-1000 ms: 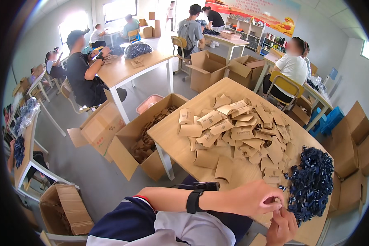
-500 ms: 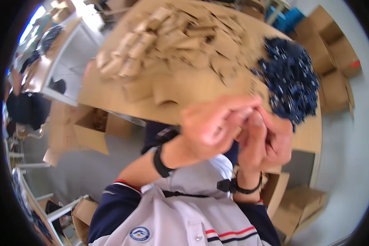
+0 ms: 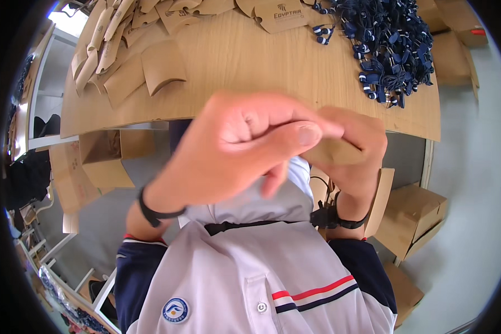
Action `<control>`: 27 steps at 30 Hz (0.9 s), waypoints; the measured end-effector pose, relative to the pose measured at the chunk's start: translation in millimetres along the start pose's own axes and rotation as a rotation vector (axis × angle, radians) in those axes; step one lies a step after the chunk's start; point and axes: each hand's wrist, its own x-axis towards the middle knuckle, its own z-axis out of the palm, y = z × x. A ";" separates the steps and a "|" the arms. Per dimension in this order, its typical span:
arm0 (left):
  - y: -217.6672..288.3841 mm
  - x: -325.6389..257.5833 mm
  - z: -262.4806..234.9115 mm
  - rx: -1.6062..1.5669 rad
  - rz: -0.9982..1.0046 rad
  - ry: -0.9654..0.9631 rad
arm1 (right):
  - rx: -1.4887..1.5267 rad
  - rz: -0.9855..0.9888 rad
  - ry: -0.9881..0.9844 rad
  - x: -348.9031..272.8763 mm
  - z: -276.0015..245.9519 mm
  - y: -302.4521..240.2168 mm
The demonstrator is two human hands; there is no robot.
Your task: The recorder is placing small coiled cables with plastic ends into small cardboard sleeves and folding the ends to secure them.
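Note:
My right hand (image 3: pixel 364 136) is closed around a small brown cardboard piece (image 3: pixel 339 151), which looks like a pillow box; much of it is hidden behind my fingers. Across its near side reaches my left hand (image 3: pixel 245 142), closed, with the index finger stretched to the right hand and the thumb over the cardboard's left end. Both hands are raised in front of my body, short of the table's near edge. Further off on the table (image 3: pixel 245 61) lie several brown pillow boxes (image 3: pixel 164 64) and a heap of dark blue wired earphones (image 3: pixel 392 50).
A loose pair of earphones (image 3: pixel 323 34) lies left of the heap. Open cardboard cartons stand below the table, one at the left (image 3: pixel 103 161) and one at the right (image 3: pixel 409 217). A white-framed rack (image 3: pixel 44 100) is at the far left.
The view has shifted, so the table and its piles sit higher in the picture. My left hand has turned and its wrist has moved left; more of the cardboard shows in the right hand.

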 end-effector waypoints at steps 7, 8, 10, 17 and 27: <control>-2.0 35.4 -9.3 0.486 0.235 -0.521 | 0.783 0.363 -0.803 -0.1 0.1 17.3; -3.2 39.5 -9.1 0.519 0.248 -0.684 | 0.777 0.343 -0.928 1.5 1.4 21.3; -11.6 40.6 -4.8 0.556 0.284 -0.691 | 0.795 0.241 -1.028 -3.6 4.0 32.2; -35.9 42.6 21.9 0.895 1.109 -0.175 | 1.270 0.398 -0.404 -52.3 1.5 29.1; -43.3 47.8 59.8 0.954 1.123 0.136 | 0.481 0.385 0.464 -53.5 -35.7 -35.5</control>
